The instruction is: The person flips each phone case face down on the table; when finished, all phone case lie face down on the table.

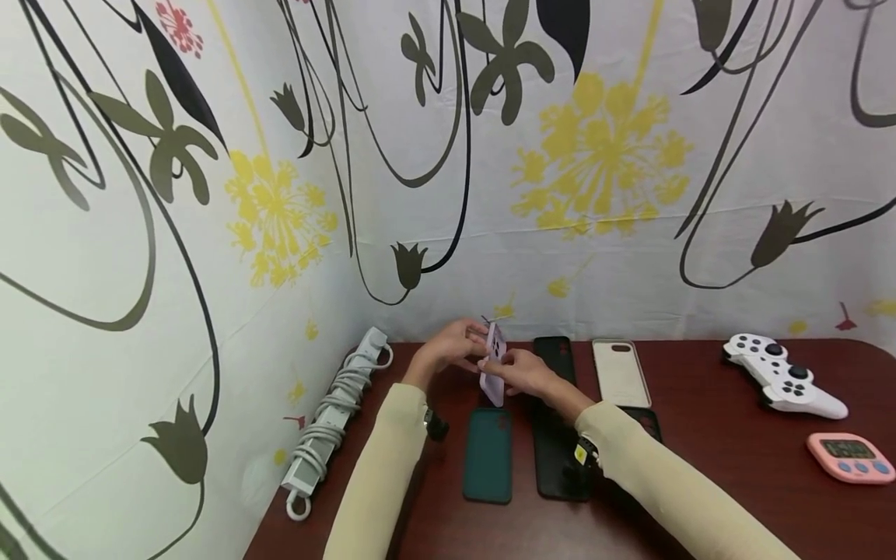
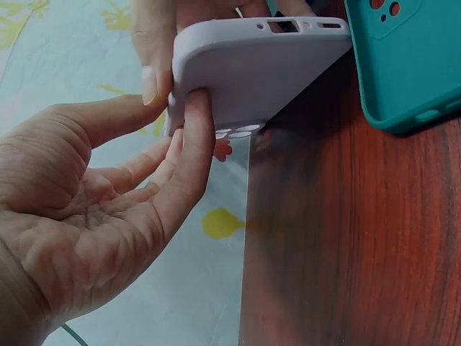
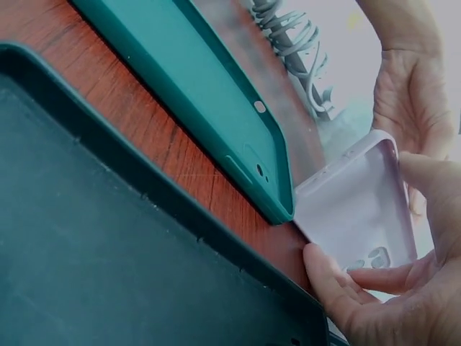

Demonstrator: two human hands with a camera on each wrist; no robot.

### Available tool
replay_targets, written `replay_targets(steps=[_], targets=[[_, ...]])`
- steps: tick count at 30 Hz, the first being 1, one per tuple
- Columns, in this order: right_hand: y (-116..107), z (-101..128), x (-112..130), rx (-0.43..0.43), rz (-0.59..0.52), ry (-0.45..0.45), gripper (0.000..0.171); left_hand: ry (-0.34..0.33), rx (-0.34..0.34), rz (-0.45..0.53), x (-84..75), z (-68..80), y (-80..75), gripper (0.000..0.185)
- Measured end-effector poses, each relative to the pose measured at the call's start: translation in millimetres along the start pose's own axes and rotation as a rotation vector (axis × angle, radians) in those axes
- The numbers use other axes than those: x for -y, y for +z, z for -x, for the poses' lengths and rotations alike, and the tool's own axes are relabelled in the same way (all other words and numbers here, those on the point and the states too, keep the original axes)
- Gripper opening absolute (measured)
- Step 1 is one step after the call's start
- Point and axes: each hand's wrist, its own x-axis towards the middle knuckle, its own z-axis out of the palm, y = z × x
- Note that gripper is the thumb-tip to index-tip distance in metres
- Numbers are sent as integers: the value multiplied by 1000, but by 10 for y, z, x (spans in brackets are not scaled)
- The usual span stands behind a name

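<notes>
Between my two hands a pale lilac phone case (image 1: 494,387) stands tilted on edge over the back of the table. My left hand (image 1: 451,347) grips it from the left; in the left wrist view the thumb lies at its edge and a finger against its back (image 2: 245,72). My right hand (image 1: 526,373) pinches the opposite edge. Its hollow inside (image 3: 353,198) and camera holes show in the right wrist view, with no phone in it. Just in front lies a teal phone case (image 1: 488,459), hollow side up.
Black cases (image 1: 560,467) lie in a column beside the teal one. A cream phone case (image 1: 621,375) and another black case (image 1: 647,420), partly under my right arm, are further right. A cord-wrapped power strip (image 1: 336,412) lines the left; a white game controller (image 1: 787,379) and pink timer (image 1: 851,459) sit right.
</notes>
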Motion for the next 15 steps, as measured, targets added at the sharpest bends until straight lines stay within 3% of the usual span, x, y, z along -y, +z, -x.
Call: replay_targets(steps=[7,15], targets=[[-31,52,14,-18,-67,-7,79,-11,53,54,45,-26,84,40],[8,67,-43,-69,-170,-73,65,-23,127,143,157,-34,145,39]])
